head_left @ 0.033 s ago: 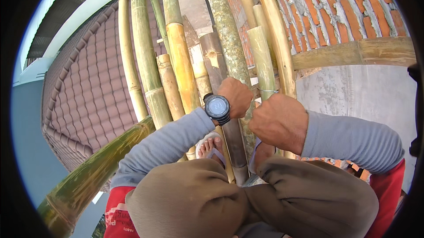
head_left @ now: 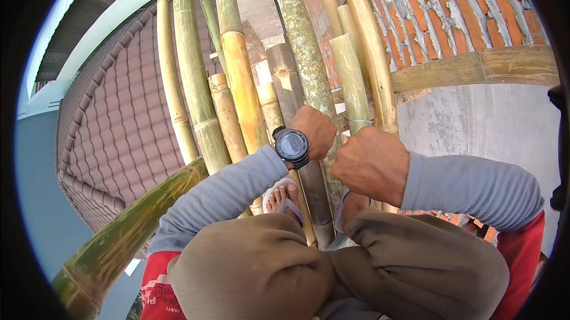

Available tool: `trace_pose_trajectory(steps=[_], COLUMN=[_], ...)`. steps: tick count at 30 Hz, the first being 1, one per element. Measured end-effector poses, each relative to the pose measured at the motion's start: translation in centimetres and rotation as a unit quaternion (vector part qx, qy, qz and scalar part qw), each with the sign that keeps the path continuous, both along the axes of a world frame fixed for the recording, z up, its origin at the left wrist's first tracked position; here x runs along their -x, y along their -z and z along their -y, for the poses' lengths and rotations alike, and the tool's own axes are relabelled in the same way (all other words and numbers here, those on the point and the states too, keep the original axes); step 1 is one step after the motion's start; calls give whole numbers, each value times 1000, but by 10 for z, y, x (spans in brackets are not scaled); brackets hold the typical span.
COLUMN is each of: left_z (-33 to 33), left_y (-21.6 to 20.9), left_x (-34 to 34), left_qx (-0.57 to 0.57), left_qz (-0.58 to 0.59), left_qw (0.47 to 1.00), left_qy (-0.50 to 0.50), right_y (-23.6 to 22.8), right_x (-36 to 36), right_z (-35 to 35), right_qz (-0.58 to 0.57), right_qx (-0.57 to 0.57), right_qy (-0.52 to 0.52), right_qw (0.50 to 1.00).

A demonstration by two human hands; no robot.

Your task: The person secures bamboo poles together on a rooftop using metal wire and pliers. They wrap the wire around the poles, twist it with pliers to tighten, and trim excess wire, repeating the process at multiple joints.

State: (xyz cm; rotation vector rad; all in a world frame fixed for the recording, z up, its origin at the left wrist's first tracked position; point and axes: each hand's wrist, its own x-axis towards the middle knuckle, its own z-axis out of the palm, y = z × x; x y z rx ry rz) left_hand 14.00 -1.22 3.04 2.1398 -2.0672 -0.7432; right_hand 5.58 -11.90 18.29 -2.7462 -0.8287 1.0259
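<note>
My left hand (head_left: 313, 132), with a black digital watch (head_left: 291, 144) on the wrist, is closed above a dark bamboo pole (head_left: 287, 76) and a mottled green-grey pole (head_left: 300, 29). Just to its right, my right hand (head_left: 373, 163) is clenched in a fist, knuckles up. Whatever either fist holds is hidden by the fingers. A thin, pale wire or cord (head_left: 360, 122) crosses the lower part of a short green bamboo pole (head_left: 350, 76), right beside the top of my right fist. My feet in sandals (head_left: 281, 198) stand on the poles below.
Several more bamboo poles (head_left: 243, 70) run away from me. A thick green pole (head_left: 130, 231) slants at lower left; another pole (head_left: 475, 72) lies crosswise at right. A tiled roof (head_left: 127, 100) lies beyond on the left. A brick wall (head_left: 439, 11) rises at upper right, above grey sheeting (head_left: 481, 118).
My right fist has shifted very slightly to the left. My left hand stays nearly where it was, still closed.
</note>
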Motion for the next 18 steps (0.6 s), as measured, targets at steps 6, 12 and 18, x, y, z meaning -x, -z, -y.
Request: trace_pose_trajectory(steps=[6, 12, 18], left_z=[-29, -61, -72], left_y=[6, -9, 40], left_x=[-29, -45, -67], left_qx=[222, 294, 174], left_qz=[-74, -93, 13], left_qw=[972, 917, 899], left_qy=[-30, -251, -401], right_y=[-2, 11, -13], right_x=[19, 13, 12], right_z=[44, 52, 45], right_qz=[7, -156, -166], right_qx=[40, -33, -147], right_qy=[98, 121, 98], right_qw=[994, 980, 970])
